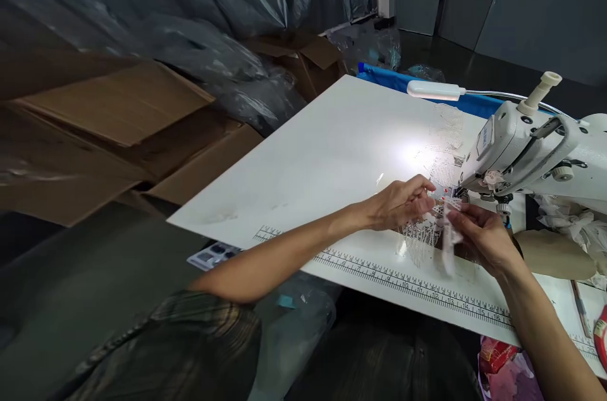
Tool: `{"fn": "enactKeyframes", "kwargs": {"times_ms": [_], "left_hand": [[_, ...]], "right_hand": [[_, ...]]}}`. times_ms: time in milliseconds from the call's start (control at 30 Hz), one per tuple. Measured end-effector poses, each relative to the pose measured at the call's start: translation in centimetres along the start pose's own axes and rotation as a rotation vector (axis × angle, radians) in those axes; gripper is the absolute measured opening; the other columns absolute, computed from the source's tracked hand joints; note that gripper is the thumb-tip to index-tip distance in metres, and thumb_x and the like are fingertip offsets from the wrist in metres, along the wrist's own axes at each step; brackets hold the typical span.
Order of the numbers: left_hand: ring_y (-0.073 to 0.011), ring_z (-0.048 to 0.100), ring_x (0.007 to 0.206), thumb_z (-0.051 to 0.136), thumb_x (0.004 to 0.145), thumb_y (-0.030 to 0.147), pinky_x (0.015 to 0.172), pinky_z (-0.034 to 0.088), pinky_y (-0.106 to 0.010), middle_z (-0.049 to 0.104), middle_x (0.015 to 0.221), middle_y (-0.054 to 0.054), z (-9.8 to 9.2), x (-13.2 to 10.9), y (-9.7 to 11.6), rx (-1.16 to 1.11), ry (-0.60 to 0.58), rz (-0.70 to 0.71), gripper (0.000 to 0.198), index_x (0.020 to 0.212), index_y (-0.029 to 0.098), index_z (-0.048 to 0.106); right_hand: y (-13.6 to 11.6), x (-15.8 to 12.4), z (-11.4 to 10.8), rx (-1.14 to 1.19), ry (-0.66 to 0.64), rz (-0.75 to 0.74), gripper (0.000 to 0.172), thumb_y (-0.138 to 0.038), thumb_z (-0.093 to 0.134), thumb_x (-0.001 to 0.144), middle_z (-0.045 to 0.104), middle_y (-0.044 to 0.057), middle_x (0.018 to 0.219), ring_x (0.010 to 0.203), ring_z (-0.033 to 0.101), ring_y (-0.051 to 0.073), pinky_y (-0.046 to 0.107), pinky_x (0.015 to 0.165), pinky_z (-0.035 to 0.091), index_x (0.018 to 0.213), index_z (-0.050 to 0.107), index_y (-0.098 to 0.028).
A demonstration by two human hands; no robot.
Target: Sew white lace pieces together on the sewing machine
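My right hand (pixel 486 238) pinches a narrow white lace strip (pixel 448 233) between thumb and fingers, just in front of the needle area of a white sewing machine (pixel 509 135). The strip's lower end hangs blurred toward the table edge. To its left, my left hand (pixel 405 203) is loosely curved, with a gap between its upper finger and the others; nothing shows in its grip. Beneath and beside its fingers lies openwork lace (pixel 420 243) with a fringed look. More pale lace (pixel 443 164) stretches back across the table behind the needle. Small red spots show near the presser foot.
A lit lamp (pixel 435 90) shines on the white table (pixel 303 160), whose front edge carries a printed ruler (pixel 403 284). Red-handled scissors (pixel 601 334) and a thin pen-like tool (pixel 581 307) lie at right. Cardboard boxes (pixel 118 104) and plastic sheeting stand left.
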State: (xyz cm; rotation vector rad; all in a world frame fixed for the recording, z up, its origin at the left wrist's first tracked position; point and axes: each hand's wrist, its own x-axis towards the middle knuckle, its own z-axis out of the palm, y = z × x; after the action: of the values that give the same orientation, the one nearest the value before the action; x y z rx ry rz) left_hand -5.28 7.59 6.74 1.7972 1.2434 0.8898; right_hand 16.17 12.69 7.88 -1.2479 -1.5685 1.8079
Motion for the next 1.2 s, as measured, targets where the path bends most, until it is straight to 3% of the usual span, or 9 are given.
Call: {"fn": "enactKeyframes", "kwargs": {"times_ms": [100,200,300,433,533,700,867,1067,1200], "left_hand": [[-0.0151,0.064,0.070,0.050,0.092,0.059,0.062,0.049,-0.027,0.068,0.086,-0.004,0.0,-0.2,0.5,-0.041,-0.016,-0.159,0.067,0.137,0.011,0.038],[-0.0141,0.062,0.070,0.062,0.086,0.045,0.063,0.047,-0.026,0.067,0.082,-0.002,-0.1,-0.5,0.8,0.047,0.030,-0.221,0.065,0.137,0.011,0.039],[-0.0127,0.061,0.067,0.059,0.085,0.035,0.063,0.047,-0.025,0.066,0.079,0.000,-0.3,-0.7,0.8,0.108,-0.003,-0.239,0.060,0.137,0.009,0.042],[-0.0118,0.059,0.066,0.058,0.084,0.035,0.062,0.045,-0.025,0.065,0.079,0.000,-0.6,-0.9,0.4,0.189,-0.031,-0.238,0.059,0.135,0.009,0.047],[-0.0113,0.057,0.065,0.055,0.082,0.034,0.061,0.044,-0.024,0.065,0.082,-0.001,-0.7,-0.8,0.5,0.196,-0.056,-0.240,0.057,0.134,0.010,0.049],[-0.0134,0.055,0.065,0.054,0.078,0.033,0.058,0.040,-0.026,0.062,0.084,-0.001,0.2,-0.5,1.3,0.326,-0.067,-0.306,0.058,0.132,0.012,0.050],[-0.0144,0.050,0.061,0.048,0.090,0.048,0.056,0.036,-0.027,0.056,0.070,0.001,1.3,-0.4,1.3,0.410,0.052,-0.276,0.057,0.133,0.011,0.047],[-0.0137,0.050,0.058,0.031,0.093,0.025,0.061,0.041,-0.028,0.053,0.062,0.003,-0.2,-0.6,1.8,0.266,0.025,-0.350,0.049,0.138,0.008,0.042],[-0.0174,0.057,0.067,0.037,0.094,0.039,0.065,0.045,-0.030,0.059,0.071,-0.001,-0.5,-0.7,2.4,0.259,-0.012,-0.416,0.054,0.139,0.008,0.041]], "right_hand": [[-0.6,0.1,0.7,-0.061,-0.126,-0.015,0.057,-0.068,0.074,0.066,0.070,0.007,0.088,0.075,0.068,0.018,0.032,0.066,0.059,0.093,0.066,-0.019],[-0.2,0.3,-0.6,-0.378,0.006,-0.116,0.047,-0.060,0.063,0.080,0.072,0.008,0.086,0.079,0.070,0.021,0.036,0.070,0.058,0.101,0.068,-0.019],[0.8,0.2,-2.3,-0.745,0.152,-0.315,0.036,-0.045,0.052,0.090,0.073,0.008,0.085,0.078,0.070,0.023,0.039,0.075,0.057,0.109,0.069,-0.020],[2.1,-0.1,-2.9,-0.965,0.063,-0.667,0.034,-0.036,0.043,0.097,0.071,0.009,0.103,0.092,0.068,0.023,0.040,0.083,0.057,0.113,0.069,-0.022],[2.9,0.0,-2.4,-1.125,0.053,-0.804,0.038,-0.035,0.040,0.100,0.066,0.012,0.107,0.101,0.063,0.026,0.044,0.087,0.056,0.122,0.067,-0.022],[3.4,0.9,-2.1,-1.347,0.053,-0.783,0.041,-0.033,0.039,0.100,0.060,0.015,0.104,0.093,0.057,0.028,0.047,0.080,0.055,0.133,0.061,-0.023],[3.8,1.2,-2.3,-1.259,0.069,-0.812,0.044,-0.035,0.038,0.101,0.058,0.014,0.107,0.098,0.055,0.027,0.046,0.084,0.054,0.141,0.051,-0.022],[4.6,0.8,-1.9,-1.303,0.110,-0.821,0.040,-0.036,0.039,0.101,0.056,0.013,0.108,0.096,0.052,0.027,0.048,0.086,0.050,0.134,0.059,-0.028],[4.6,0.7,-1.6,-1.338,0.119,-0.813,0.043,-0.037,0.038,0.101,0.056,0.014,0.109,0.096,0.051,0.027,0.045,0.082,0.049,0.139,0.054,-0.027]]}}
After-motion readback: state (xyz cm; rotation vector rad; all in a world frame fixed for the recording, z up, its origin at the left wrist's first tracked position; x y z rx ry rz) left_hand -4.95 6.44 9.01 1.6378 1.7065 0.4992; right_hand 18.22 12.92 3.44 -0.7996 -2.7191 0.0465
